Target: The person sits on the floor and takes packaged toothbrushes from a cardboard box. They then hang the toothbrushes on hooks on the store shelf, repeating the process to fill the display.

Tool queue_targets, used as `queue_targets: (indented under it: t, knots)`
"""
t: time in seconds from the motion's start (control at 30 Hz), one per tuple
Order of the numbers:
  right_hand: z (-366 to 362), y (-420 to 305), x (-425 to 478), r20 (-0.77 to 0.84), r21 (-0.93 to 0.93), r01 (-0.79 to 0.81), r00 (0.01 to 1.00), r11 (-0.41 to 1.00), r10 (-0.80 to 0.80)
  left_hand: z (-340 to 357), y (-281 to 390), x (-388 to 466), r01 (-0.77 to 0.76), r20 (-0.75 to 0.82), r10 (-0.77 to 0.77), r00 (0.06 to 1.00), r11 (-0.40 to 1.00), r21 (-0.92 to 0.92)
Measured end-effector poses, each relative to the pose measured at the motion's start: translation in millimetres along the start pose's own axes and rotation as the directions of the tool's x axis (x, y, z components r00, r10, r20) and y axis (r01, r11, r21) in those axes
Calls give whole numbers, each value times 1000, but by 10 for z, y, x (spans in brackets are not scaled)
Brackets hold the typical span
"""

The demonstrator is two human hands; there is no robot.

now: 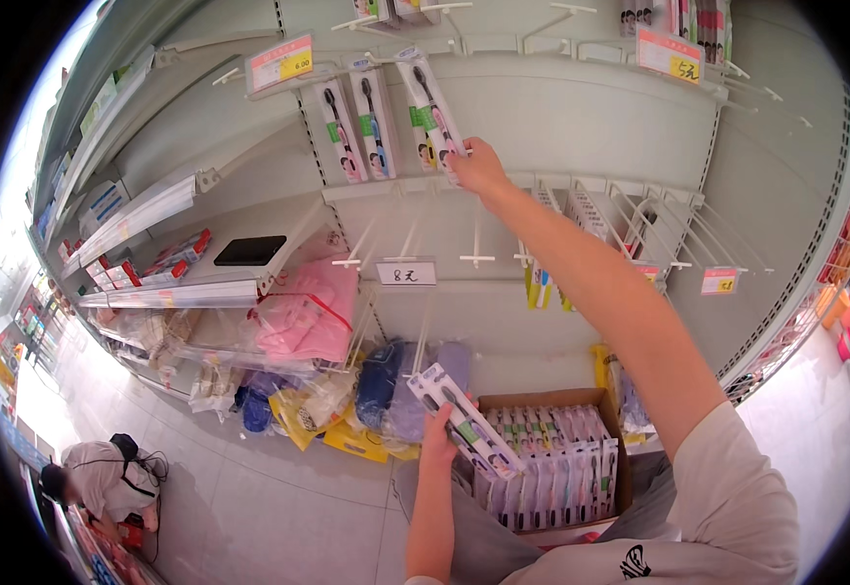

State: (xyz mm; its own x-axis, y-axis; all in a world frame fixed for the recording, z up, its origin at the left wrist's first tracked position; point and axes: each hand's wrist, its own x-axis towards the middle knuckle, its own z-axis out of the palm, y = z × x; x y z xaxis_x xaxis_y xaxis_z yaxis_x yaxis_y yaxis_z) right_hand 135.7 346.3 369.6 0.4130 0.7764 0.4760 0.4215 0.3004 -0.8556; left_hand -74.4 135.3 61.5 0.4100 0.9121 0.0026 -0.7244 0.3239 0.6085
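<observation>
My right hand [479,167] reaches up to the shelf rack and grips the lower end of a packaged toothbrush [433,110] with a pink handle. The top of that pack is at a hook, in front of a yellow-handled toothbrush pack [422,142]. To the left hang a blue-handled toothbrush pack [374,124] and a pink-handled toothbrush pack [340,131]. Low in front of me, my left hand [439,439] holds at least two purple-handled toothbrush packs [477,431], tilted and overlapping. Beside them, a cardboard box [613,401] full of toothbrush packs sits between my knees.
Bare metal hooks [477,252] jut from the rack below. A black phone [251,251] lies on the left shelf, above a pink bagged textile [308,314]. Bagged goods [381,384] lie at the rack's foot. Another person [106,482] crouches on the floor at the lower left.
</observation>
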Motion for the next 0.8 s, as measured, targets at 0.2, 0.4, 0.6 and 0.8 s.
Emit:
queue_targets:
  t: [0.2,0.4,0.6,0.8]
  knots:
    - [61,-76,-1,175,100,-98,981,990,80,-29,-43,60,-9,3,9,1000,1000,12]
    - [33,-576,-255,400,-130,-364,832,922,384,-82,-24,80,-17,-23,16,1000,999,-38]
    - [-347,-742,-707,334,-659,484,874,575,-353,-43,-53,109,-52,-72,48,996,997,-61]
    - [-920,-635,-2409,846,-319,480,534,818,16,-216,146,2,-226,-259,173,950,956,-189]
